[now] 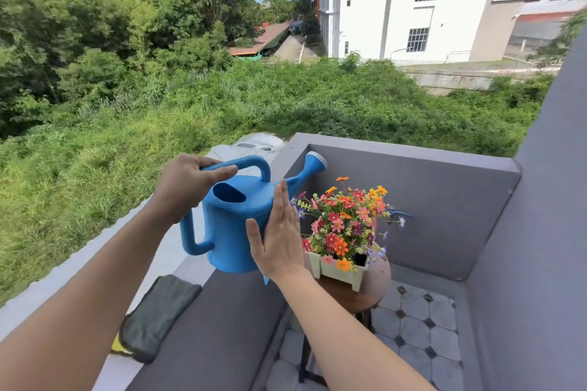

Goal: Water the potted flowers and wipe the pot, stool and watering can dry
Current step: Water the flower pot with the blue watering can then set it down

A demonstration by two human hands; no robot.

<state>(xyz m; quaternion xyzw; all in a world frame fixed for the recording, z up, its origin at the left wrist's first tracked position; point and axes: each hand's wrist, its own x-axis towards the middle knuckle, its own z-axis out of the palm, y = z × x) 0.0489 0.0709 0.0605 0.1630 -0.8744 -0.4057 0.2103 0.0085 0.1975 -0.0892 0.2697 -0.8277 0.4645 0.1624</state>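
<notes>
A blue watering can (233,219) is held up above the balcony wall, its spout pointing up and right. My left hand (187,184) grips its top handle. My right hand (279,238) presses flat, fingers straight, against the can's right side. Right of the can, bright flowers (346,222) fill a pale square pot (336,270), which stands on a round wooden stool (379,282) with dark legs. A dark grey-green cloth (158,314) lies folded on the wall top at the lower left.
The grey balcony wall (222,311) runs along the left and back. A grey pillar (540,232) stands at the right. The floor (419,327) is tiled in pale octagons. Beyond the wall the ground drops to greenery and a white building.
</notes>
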